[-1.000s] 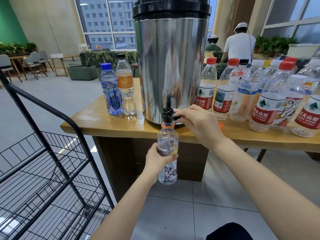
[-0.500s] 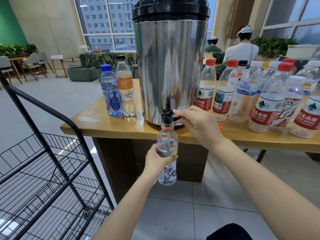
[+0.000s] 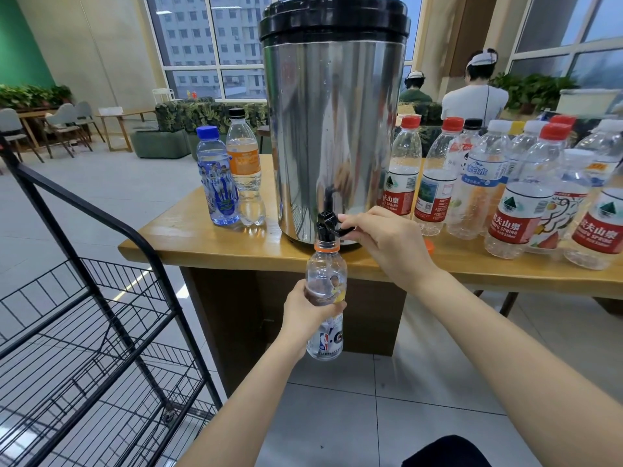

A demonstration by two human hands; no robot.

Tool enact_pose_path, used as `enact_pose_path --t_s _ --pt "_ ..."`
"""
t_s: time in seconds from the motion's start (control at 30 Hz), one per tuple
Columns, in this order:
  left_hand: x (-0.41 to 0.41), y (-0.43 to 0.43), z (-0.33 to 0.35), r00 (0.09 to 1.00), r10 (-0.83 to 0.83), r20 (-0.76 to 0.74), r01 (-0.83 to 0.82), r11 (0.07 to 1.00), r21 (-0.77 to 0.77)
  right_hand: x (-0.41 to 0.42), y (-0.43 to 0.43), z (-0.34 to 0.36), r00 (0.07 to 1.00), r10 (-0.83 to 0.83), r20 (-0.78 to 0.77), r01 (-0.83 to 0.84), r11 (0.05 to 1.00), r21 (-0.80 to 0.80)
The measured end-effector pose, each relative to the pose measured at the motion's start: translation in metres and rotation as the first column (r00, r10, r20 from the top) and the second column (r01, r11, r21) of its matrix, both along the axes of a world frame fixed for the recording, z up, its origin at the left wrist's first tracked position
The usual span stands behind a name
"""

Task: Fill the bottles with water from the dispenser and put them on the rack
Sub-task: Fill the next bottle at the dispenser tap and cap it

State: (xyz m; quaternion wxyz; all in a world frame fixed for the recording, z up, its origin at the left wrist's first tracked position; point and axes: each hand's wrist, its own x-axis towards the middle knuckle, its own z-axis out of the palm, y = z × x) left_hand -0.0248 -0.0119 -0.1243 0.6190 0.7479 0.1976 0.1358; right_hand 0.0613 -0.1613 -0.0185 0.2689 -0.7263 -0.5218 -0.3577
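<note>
The dispenser (image 3: 333,136) is polished metal, mirror-glossy and smooth, with a black plastic lid (image 3: 333,21) and a glossy black plastic tap (image 3: 327,227). The bottle (image 3: 326,269) is clear, smooth plastic with a shiny printed label, and the table (image 3: 209,246) is varnished wood with a soft sheen. The rack (image 3: 87,204) is matt black metal tube and wire, and the floor tiles (image 3: 404,399) are pale and glossy.

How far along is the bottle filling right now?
Done: nothing shows on the rack; two capped bottles left of the dispenser look full. In hand: left hand holds an open bottle under the tap, right hand grips the lever. Left: the row of bottles on the right.
</note>
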Motion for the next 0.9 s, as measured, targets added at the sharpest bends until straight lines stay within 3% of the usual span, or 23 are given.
enact_pose_path --t_s 0.9 --pt "0.0037 0.0001 -0.0024 1.000 0.011 -0.002 -0.011 1.000 0.015 -0.0037 -0.0007 0.0017 1.000 -0.004 -0.022 0.004 1.000 0.002"
